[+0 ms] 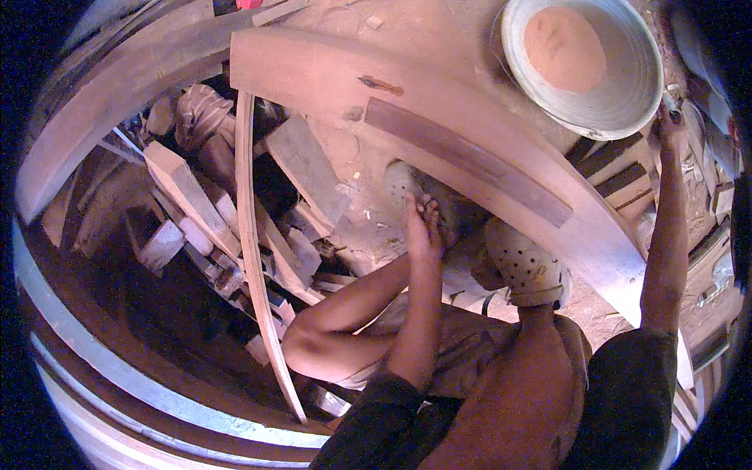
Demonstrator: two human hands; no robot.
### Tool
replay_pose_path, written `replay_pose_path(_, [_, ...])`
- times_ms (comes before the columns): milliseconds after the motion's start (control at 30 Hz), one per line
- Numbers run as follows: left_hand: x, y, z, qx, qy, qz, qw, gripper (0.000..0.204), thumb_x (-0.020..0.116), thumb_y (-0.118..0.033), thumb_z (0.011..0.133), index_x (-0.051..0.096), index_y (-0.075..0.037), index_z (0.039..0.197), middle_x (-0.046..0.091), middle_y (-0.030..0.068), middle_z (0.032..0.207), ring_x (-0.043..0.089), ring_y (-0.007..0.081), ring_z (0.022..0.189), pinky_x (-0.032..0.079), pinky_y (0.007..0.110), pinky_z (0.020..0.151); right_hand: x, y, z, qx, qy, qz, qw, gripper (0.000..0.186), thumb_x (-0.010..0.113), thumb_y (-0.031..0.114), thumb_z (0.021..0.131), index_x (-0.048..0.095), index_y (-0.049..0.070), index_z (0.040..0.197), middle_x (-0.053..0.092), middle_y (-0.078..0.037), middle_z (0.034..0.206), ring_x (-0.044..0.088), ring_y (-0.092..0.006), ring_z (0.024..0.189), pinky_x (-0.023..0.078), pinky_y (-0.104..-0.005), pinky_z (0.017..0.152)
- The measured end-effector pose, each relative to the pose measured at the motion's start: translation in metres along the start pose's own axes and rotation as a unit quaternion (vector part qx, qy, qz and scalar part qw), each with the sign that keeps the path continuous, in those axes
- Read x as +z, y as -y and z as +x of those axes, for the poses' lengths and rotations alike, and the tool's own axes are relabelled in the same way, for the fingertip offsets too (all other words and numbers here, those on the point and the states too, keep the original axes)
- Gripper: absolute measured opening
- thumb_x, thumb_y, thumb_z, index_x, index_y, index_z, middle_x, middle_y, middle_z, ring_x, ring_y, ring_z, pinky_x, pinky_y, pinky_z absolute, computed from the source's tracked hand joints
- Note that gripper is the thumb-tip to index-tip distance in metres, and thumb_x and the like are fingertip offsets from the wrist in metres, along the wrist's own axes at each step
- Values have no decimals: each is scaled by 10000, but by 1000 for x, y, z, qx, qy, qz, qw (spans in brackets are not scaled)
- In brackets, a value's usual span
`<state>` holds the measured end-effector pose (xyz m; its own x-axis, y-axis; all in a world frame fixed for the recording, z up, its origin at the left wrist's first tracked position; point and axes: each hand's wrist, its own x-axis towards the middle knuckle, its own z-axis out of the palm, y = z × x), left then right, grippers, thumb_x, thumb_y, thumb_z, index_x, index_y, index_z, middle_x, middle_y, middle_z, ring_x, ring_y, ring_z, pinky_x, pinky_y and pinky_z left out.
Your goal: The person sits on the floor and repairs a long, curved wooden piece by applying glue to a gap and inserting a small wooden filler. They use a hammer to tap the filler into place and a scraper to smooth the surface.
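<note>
My left hand (424, 223) is low beside the near edge of a broad curved wooden plank (313, 69), next to a pale perforated shoe (399, 182). Its fingers look curled; whatever they hold, if anything, is hidden. My right hand (674, 119) reaches far to the right, by the rim of a large round basin (638, 98). Those fingers look closed, with a small shiny thing at them that I cannot name. Across the plank lies a darker, narrow wooden strip (470, 160). Another perforated shoe (533, 262) shows under the plank's near side.
Orange-tan powder (564, 47) fills part of the basin. Wooden offcuts (192, 192) are heaped on the left, crossed by a thin bent lath (249, 235). Long curved boards (157, 384) border the lower left. Dark wood pieces (615, 176) lie below the basin.
</note>
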<state>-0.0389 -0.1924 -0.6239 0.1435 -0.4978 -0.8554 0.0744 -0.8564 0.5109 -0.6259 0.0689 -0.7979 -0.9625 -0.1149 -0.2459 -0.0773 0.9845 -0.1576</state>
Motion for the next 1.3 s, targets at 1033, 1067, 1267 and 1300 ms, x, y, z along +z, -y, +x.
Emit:
replay_pose_path(1033, [64,-44,-15,30,-18,63,997,426,522,-416,964,529,-29,1142,569,109,1074,555,252,955,518,366,825,-76,46,-86,88,-49,122,987,607,683,434,794,566,-14,1187,595,-286,1155,589,-421,1066,464,-469,949])
replay_pose_path(1067, [71,-52,-16,69,-35,91,993,475,524,-445,960,512,-28,1186,559,119,1132,548,263,1006,518,377,850,-92,56,-92,81,-50,168,981,574,680,410,801,574,-12,1176,599,-288,1127,590,-425,1048,466,-468,938])
replay_pose_path(1267, [87,-79,-7,66,-39,5,997,527,511,-452,953,481,-45,1287,512,137,1261,517,289,1121,510,432,916,-213,107,-178,-90,-105,288,948,390,683,265,813,597,-2,1084,611,-225,1016,594,-420,958,477,-491,845])
replay_pose_path(1300, [90,-77,-8,59,-24,0,998,561,486,-500,959,492,-29,1264,517,145,1258,514,300,1143,498,451,946,-222,116,-199,-148,-105,295,938,384,699,263,795,600,5,1061,608,-210,1015,593,-411,951,474,-491,836])
